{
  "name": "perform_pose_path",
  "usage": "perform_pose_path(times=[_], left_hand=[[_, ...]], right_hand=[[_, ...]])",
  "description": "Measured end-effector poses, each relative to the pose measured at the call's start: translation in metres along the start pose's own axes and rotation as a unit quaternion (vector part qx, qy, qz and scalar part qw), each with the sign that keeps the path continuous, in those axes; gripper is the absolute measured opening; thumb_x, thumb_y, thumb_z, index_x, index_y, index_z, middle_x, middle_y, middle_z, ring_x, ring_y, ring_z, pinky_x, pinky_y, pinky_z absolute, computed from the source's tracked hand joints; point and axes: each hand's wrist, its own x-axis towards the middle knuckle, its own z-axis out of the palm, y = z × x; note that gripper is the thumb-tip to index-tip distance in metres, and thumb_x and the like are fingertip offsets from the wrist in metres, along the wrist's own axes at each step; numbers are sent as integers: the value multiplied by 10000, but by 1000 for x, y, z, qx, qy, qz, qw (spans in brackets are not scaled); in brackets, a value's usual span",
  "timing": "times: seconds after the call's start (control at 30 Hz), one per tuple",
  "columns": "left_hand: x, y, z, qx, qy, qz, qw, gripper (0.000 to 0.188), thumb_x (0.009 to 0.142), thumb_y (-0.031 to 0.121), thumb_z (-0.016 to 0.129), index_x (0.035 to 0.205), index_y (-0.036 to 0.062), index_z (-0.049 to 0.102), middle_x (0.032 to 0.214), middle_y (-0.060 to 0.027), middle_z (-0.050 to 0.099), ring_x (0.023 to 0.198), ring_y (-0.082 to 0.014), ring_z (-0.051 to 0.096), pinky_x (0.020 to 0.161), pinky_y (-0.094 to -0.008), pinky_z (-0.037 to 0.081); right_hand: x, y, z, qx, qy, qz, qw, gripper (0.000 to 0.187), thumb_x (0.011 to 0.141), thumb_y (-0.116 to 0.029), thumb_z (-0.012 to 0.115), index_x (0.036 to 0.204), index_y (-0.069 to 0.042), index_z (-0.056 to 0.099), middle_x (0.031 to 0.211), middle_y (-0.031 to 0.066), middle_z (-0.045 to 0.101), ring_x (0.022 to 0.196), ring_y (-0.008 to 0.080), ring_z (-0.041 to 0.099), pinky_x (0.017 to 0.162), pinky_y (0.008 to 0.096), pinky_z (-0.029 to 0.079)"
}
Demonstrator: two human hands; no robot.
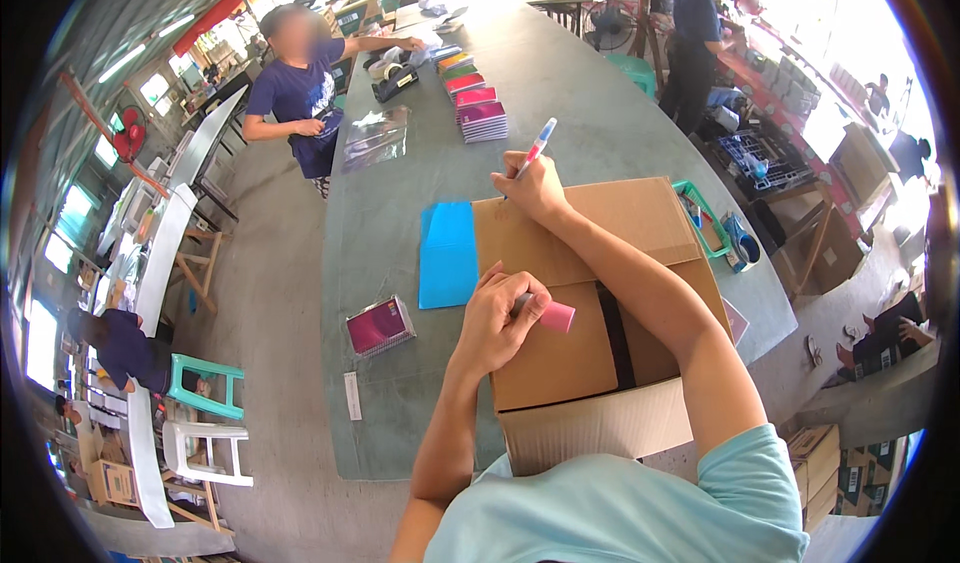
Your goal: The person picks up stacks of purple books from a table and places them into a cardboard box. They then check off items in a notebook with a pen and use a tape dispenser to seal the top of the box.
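Note:
A cardboard box [555, 363] stands in front of me, with a black strip across its top. My right hand [530, 188] is closed around a pen [541, 143] with a white, red and blue barrel, its lower end against the far left part of the box top. The pen's tip is hidden by my fingers. Over the box's left edge, my left hand [492, 315] is closed on a thick pink cylinder [557, 316], whose exact kind I cannot make out. Blue sheets [447, 268] lie against the box's left side, close to my left hand.
A small stack of purple spiral notebooks [380, 327] and a white strip [352, 396] lie left on the grey table [400, 423]. More notebook stacks [482, 121] and a clear plastic bag [377, 138] lie farther off. A green basket [705, 218] sits right. A co-worker [300, 98] stands far left.

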Motion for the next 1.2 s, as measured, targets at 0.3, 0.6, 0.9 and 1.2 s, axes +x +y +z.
perform_pose_path(times=[0.3, 0.6, 0.9, 1.2], left_hand=[[1, -1, 3, 6, 36, 38, 999, 307, 971, 357, 557, 827, 92, 613, 645, -17, 580, 590, -176, 530, 1083, -454, 320], [1, -1, 1, -5, 6, 18, 1000, 360, 988, 402, 517, 834, 95, 624, 696, 2, 608, 686, -150, 554, 1118, -456, 242], [0, -1, 2, 10, 23, 29, 999, 319, 965, 375, 566, 824, 95, 618, 681, -6, 604, 664, -180, 538, 1079, -464, 325], [1, 0, 2, 17, 23, 31, 999, 325, 965, 383, 562, 825, 96, 621, 716, -5, 634, 706, -184, 569, 1081, -468, 321]], right_hand=[[-2, 2, 2, 4, 7, -15, 1000, 189, 714, -125, 653, 650, -22, 508, 595, 163, 570, 595, 372, 592, 571, 432, 478], [-3, 0, 2, 4, 9, -11, 1000, 174, 713, -124, 642, 656, -18, 516, 610, 183, 581, 613, 390, 595, 594, 448, 490], [-2, 3, 4, 7, 18, -30, 999, 186, 715, -144, 657, 654, -25, 527, 612, 170, 591, 617, 385, 607, 593, 452, 493], [-1, 7, 6, 5, 30, -53, 998, 221, 735, -136, 671, 654, -21, 500, 586, 146, 559, 570, 339, 578, 568, 426, 469]])
